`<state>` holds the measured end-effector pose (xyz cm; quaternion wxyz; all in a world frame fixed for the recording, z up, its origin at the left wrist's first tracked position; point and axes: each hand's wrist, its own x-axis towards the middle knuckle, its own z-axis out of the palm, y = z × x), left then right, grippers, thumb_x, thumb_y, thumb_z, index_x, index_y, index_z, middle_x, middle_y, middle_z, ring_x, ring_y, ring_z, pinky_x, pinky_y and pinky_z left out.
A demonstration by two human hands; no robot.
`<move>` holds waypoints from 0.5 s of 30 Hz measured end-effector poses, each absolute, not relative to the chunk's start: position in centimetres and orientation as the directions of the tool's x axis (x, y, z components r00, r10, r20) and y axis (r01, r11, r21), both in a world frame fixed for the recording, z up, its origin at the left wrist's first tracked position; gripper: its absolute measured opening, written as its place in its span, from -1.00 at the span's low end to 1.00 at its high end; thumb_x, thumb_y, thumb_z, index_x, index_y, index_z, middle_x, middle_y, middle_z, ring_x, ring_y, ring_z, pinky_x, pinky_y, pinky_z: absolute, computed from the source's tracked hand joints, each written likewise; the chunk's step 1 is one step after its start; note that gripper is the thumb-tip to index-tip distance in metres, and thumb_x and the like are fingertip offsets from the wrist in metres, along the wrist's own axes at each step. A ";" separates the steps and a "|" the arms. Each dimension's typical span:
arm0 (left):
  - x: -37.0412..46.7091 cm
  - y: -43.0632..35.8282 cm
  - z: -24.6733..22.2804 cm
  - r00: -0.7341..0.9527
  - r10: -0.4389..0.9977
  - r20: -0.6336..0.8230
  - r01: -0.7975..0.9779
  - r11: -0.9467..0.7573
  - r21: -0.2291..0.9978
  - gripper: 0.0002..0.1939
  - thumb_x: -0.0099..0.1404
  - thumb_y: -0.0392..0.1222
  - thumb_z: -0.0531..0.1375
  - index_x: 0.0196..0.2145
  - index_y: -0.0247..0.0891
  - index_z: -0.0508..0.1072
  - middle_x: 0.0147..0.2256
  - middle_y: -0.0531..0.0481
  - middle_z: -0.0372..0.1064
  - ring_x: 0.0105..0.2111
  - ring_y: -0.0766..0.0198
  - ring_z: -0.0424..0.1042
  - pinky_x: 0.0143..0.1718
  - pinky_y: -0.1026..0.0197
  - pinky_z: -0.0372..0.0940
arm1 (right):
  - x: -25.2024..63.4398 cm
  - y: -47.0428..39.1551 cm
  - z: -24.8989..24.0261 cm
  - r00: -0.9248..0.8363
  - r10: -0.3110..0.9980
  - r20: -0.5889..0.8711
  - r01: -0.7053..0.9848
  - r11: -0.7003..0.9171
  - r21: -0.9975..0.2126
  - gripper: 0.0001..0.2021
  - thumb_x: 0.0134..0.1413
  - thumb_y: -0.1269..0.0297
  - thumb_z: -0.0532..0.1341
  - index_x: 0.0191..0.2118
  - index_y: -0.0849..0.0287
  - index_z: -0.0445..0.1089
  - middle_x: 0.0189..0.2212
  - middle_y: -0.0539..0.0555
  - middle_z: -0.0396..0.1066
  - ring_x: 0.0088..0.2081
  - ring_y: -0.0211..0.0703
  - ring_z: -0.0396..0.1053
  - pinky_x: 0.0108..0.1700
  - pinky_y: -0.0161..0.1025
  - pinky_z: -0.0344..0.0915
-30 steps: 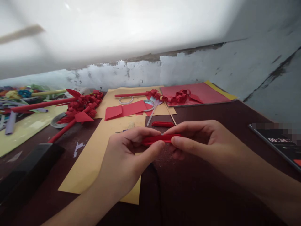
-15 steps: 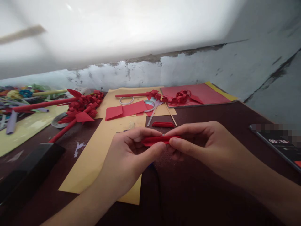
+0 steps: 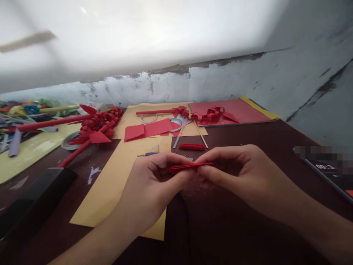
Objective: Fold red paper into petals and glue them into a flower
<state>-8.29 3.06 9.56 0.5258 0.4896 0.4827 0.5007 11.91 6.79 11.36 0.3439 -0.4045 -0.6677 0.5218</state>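
Observation:
A folded red paper strip [image 3: 179, 168] is pinched between both hands above the dark table. My left hand [image 3: 157, 184] grips its left part, thumb in front and fingers behind. On the right part, my right hand [image 3: 234, 167] closes with thumb and fingertips. The strip's layered edges face me, and my fingers cover much of it. Just beyond lies a second folded red paper piece [image 3: 192, 147]. Behind my left fingers a blue-handled pointed tool [image 3: 151, 154] is partly hidden.
Yellow paper [image 3: 118, 191] covers part of the table, with red paper pieces [image 3: 157, 129] and a tape roll [image 3: 149, 118] farther back. Red paper flowers [image 3: 97, 125] lie left, near a black box [image 3: 41, 198]. A phone [image 3: 325, 171] stands at right, and thin sticks [image 3: 200, 134] lie mid-table.
Between my hands the red strip has turned and been pressed flatter, so its thin layered edges now show instead of its broad face. Both hands stay in nearly the same place.

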 end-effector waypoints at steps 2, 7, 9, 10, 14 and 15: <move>-8.3 2.9 9.6 0.015 1.000 0.013 0.008 -0.013 1.000 -0.94 0.25 -0.26 0.46 -0.30 -0.15 0.73 -0.36 0.05 0.70 -0.36 0.29 0.67 -0.35 0.46 0.48 | 11.9 6.8 11.4 -0.441 0.897 0.038 0.185 0.132 -0.974 -0.72 0.05 0.47 0.50 -0.14 -0.05 0.73 -0.36 -0.08 0.69 -0.30 -0.23 0.63 -0.29 -0.49 0.46; -8.9 3.1 10.6 -0.001 0.995 0.096 0.198 -0.094 0.976 -0.94 0.27 -0.21 0.45 -0.27 -0.12 0.74 -0.37 0.07 0.69 -0.39 0.28 0.65 -0.36 0.42 0.48 | 11.6 6.9 11.1 -0.408 0.911 0.068 0.212 0.167 -0.963 -0.80 0.07 0.37 0.50 -0.16 0.01 0.70 -0.33 -0.04 0.68 -0.29 -0.16 0.61 -0.27 -0.38 0.47; -10.1 3.6 11.4 -0.090 0.983 0.161 0.259 -0.133 0.957 -0.96 0.26 -0.17 0.46 -0.30 -0.11 0.74 -0.45 0.09 0.65 -0.46 0.30 0.61 -0.44 0.42 0.45 | 11.4 7.0 10.9 -0.401 0.915 0.048 0.229 0.151 -0.962 -0.82 0.10 0.28 0.48 -0.14 0.04 0.66 -0.38 -0.04 0.66 -0.33 -0.15 0.59 -0.30 -0.33 0.46; -11.0 3.9 11.8 -0.123 0.975 0.185 0.244 -0.151 0.958 -0.96 0.28 -0.16 0.45 -0.32 -0.13 0.73 -0.46 0.08 0.64 -0.45 0.28 0.61 -0.41 0.38 0.48 | 11.3 7.0 10.7 -0.403 0.915 0.033 0.254 0.147 -0.956 -0.83 0.14 0.23 0.46 -0.13 0.05 0.65 -0.41 -0.04 0.63 -0.36 -0.15 0.57 -0.32 -0.30 0.44; -16.0 4.8 13.4 -0.090 0.976 0.199 0.315 -0.162 0.935 -0.90 0.27 -0.09 0.45 -0.35 -0.13 0.72 -0.45 0.04 0.62 -0.42 0.25 0.60 -0.37 0.34 0.47 | 10.6 7.1 9.7 -0.443 0.896 0.020 0.441 0.237 -0.866 -0.80 0.32 0.10 0.30 -0.18 0.10 0.59 -0.40 0.00 0.60 -0.39 -0.13 0.52 -0.36 -0.24 0.37; -17.3 4.9 13.7 0.010 0.992 0.128 0.375 -0.122 0.919 -0.90 0.27 -0.07 0.46 -0.34 -0.10 0.72 -0.47 0.04 0.61 -0.41 0.24 0.59 -0.38 0.35 0.44 | 10.3 7.0 9.5 -0.462 0.887 0.019 0.489 0.272 -0.829 -0.79 0.35 0.11 0.26 -0.20 0.10 0.58 -0.39 0.00 0.59 -0.38 -0.14 0.51 -0.37 -0.24 0.35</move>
